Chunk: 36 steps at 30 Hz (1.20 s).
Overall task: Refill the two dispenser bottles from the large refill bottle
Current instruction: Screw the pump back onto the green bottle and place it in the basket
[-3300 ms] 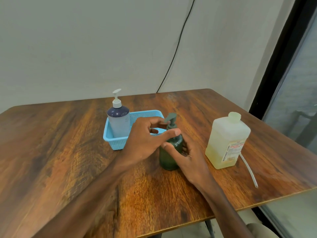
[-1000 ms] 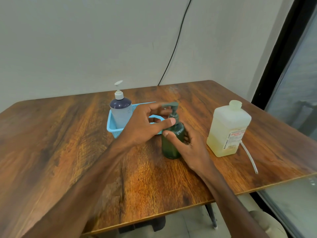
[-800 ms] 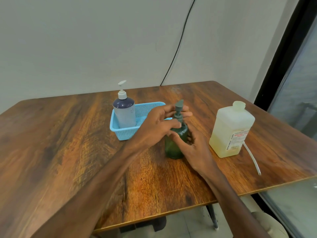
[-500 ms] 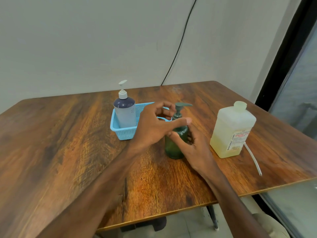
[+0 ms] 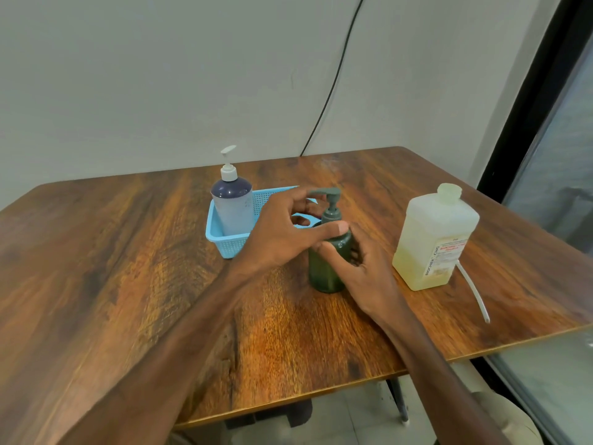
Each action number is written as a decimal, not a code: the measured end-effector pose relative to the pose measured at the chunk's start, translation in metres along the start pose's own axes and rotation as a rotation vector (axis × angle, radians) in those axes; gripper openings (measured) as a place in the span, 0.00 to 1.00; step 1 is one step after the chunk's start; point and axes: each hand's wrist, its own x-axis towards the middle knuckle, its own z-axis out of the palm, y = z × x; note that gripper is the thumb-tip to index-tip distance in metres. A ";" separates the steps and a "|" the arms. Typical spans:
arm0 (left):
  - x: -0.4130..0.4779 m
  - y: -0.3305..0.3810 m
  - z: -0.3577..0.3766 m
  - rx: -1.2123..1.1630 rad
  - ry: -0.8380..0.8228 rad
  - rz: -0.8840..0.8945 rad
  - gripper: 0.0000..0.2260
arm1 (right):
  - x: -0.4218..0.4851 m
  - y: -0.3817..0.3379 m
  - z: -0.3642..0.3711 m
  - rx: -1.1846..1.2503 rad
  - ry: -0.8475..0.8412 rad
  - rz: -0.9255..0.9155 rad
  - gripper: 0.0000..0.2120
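Observation:
A dark green dispenser bottle stands on the wooden table near its middle. My right hand grips its body from the right. My left hand pinches the green pump collar between thumb and fingers; the pump nozzle points left. A second dispenser bottle, pale with a dark shoulder and white pump, stands in the left end of a light blue basket. The large refill bottle, translucent with yellowish liquid low inside and a capped neck, stands to the right.
A white tube lies on the table beside the refill bottle, near the right edge. A black cable runs down the wall behind. A dark window frame borders the right side.
My left hand has turned the green pump head, whose nozzle swung from pointing right to pointing left. My right hand has kept its hold on the bottle's body.

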 end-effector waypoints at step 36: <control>-0.010 0.008 0.011 0.282 0.160 0.103 0.16 | -0.001 0.001 -0.001 -0.011 0.003 0.025 0.23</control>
